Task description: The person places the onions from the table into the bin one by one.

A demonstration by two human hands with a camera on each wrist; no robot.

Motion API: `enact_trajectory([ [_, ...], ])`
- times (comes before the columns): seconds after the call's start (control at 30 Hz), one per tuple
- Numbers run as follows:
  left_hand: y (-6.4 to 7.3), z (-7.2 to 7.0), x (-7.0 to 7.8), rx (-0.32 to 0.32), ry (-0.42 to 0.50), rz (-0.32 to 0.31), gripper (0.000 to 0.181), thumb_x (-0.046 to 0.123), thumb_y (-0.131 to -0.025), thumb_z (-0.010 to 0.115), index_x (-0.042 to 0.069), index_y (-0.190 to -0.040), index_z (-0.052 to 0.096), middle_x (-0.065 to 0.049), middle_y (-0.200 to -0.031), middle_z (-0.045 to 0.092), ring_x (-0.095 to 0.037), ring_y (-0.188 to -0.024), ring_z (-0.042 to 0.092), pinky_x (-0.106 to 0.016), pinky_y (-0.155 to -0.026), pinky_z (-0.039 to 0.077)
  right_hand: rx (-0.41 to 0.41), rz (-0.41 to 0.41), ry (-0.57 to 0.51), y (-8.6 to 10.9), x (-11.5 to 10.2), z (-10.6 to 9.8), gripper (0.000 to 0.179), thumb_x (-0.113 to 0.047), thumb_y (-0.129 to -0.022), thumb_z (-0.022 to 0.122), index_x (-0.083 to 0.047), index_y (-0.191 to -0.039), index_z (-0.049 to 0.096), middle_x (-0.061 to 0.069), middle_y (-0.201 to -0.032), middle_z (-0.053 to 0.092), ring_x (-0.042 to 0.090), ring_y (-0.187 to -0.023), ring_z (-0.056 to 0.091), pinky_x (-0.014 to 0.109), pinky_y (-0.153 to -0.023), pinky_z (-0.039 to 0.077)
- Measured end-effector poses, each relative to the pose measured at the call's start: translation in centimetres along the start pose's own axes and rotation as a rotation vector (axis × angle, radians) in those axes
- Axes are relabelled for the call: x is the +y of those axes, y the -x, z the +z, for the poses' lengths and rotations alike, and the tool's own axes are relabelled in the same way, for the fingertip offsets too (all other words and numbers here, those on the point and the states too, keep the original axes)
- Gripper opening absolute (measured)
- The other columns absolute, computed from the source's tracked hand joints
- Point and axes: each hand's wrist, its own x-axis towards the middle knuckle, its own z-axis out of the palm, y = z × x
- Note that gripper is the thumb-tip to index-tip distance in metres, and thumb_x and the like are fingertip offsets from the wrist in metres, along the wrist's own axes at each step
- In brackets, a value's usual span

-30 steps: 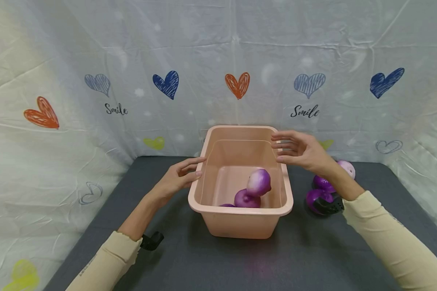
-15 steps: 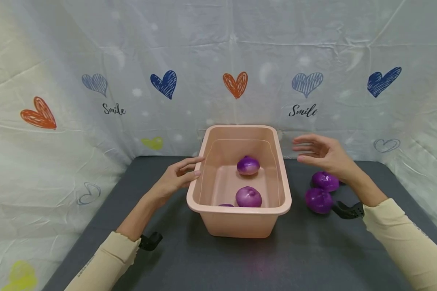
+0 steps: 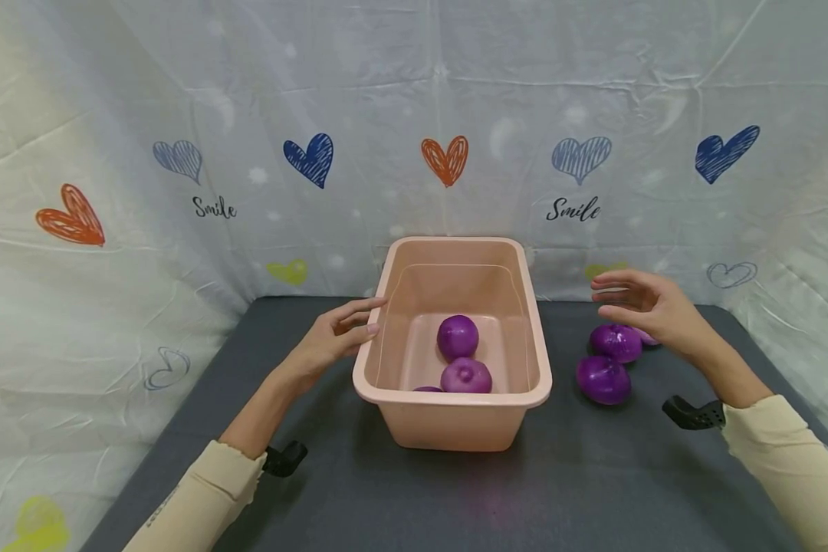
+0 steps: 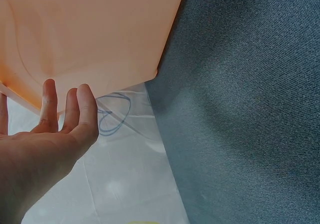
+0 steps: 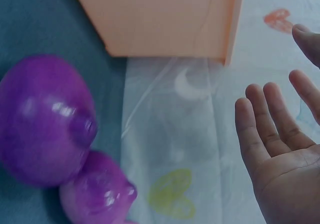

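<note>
A peach plastic tub (image 3: 455,423) holds purple onions: a round one (image 3: 458,337) near the middle, another (image 3: 466,376) touching it in front, and a third (image 3: 428,389) mostly hidden behind the front rim. My left hand (image 3: 333,336) rests its fingertips at the tub's left rim, fingers loosely extended; in the left wrist view those fingers (image 4: 85,104) stand against the outer wall. To the right of the tub, my right hand (image 3: 655,310) hovers with relaxed fingers and nothing in it. Below it lie glossy purple onions (image 3: 603,380) and a paler one (image 3: 647,336), partly hidden.
Dark grey cloth (image 3: 497,498) covers the table. A white curtain (image 3: 379,92) with printed hearts hangs right behind the tub and along both sides. Two onions (image 5: 47,121) stand close together in the right wrist view.
My right hand has drawn away from the tub to the right, over the loose onions. The last onion in the tub has rolled back, then forward against another. My left hand has stayed put.
</note>
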Motion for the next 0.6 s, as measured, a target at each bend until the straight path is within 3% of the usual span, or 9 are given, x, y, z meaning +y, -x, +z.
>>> enact_trajectory([
  [0.4, 0.1, 0.0, -0.1, 0.005, -0.002, 0.001, 0.053, 0.025, -0.103, 0.065, 0.018, -0.153, 0.049, -0.019, -0.144, 0.052, -0.033, -0.125, 0.057, -0.048, -0.098, 0.051, 0.065, 0.078, 0.067, 2.6, 1.4, -2.3, 0.042, -0.001, -0.099, 0.066, 0.000, -0.140, 0.056, 0.002, -0.129, 0.065, 0.013, -0.114, 0.064, 0.024, -0.087, 0.054],
  [0.6, 0.0, -0.1, -0.3, 0.003, 0.005, 0.006, 0.052, 0.024, -0.103, 0.065, 0.017, -0.153, 0.049, -0.018, -0.144, 0.052, -0.031, -0.125, 0.057, -0.046, -0.099, 0.050, 0.106, 0.123, 0.143, 4.1, 3.1, -4.1, 0.045, -0.002, -0.098, 0.068, -0.002, -0.141, 0.055, -0.008, -0.128, 0.061, 0.009, -0.112, 0.064, 0.020, -0.084, 0.053],
])
